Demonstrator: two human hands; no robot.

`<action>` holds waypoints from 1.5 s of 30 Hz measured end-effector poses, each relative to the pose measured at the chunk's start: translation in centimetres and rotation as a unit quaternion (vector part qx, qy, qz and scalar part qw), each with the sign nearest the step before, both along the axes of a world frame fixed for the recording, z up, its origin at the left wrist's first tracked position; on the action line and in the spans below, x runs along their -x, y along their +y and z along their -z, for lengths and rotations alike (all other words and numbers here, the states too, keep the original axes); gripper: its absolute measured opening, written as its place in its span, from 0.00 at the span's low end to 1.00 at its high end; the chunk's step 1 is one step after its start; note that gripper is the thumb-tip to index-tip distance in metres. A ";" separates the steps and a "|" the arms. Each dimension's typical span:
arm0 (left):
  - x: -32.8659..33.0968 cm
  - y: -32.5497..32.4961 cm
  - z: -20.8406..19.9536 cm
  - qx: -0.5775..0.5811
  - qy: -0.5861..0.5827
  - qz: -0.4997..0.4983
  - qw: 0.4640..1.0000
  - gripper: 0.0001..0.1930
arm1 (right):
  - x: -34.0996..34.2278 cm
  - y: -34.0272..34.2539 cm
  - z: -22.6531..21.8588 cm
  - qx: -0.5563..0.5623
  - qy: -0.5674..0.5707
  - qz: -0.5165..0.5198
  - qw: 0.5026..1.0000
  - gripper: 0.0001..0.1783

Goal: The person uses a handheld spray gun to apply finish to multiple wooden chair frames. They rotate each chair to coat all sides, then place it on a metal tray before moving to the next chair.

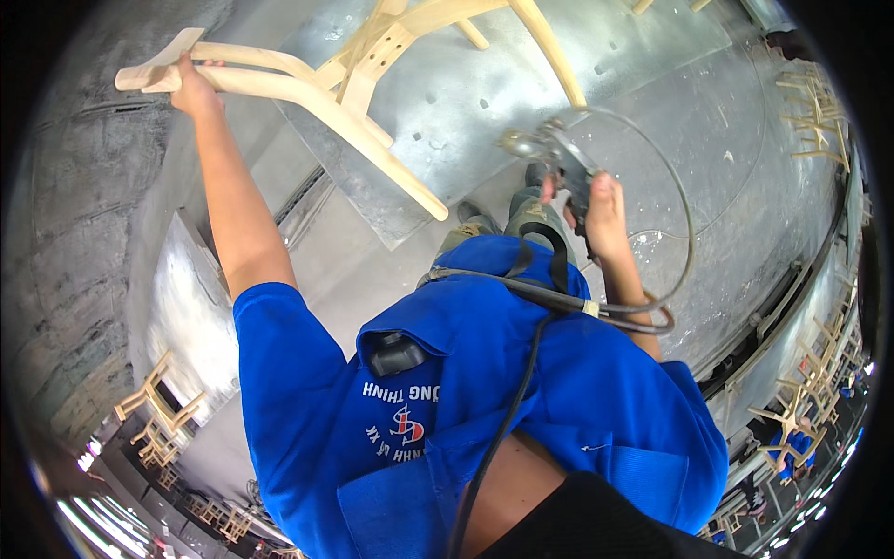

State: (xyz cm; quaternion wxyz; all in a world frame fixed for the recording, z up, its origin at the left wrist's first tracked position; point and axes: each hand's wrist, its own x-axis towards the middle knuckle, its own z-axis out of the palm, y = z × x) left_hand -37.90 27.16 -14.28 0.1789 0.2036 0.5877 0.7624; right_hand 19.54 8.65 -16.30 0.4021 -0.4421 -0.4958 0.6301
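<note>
My left hand (196,91), at the upper left, is closed around the top end of a bare pale-wood chair frame (399,175). The frame is tilted, its legs and rails reaching right across the top of the view. On the other side, my right hand (607,216) grips a metal spray gun (575,177) by its handle, slightly smeared by motion. The gun's nozzle end points toward the frame, apart from it. A thin grey hose (691,238) loops from the gun back to my waist.
A grey metal sheet (656,51) covers the floor ahead of my feet. More wooden chair frames stand at right (812,116), lower right (799,405) and lower left (160,396). A rough dark grey wall (84,214) rises on the left. Another person in blue (794,452) is far off.
</note>
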 end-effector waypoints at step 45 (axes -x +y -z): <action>-10.0 -12.3 -9.5 -0.025 0.530 0.006 0.848 0.25 | 2.5 12.5 -4.4 -0.442 -0.145 -0.141 0.874 0.60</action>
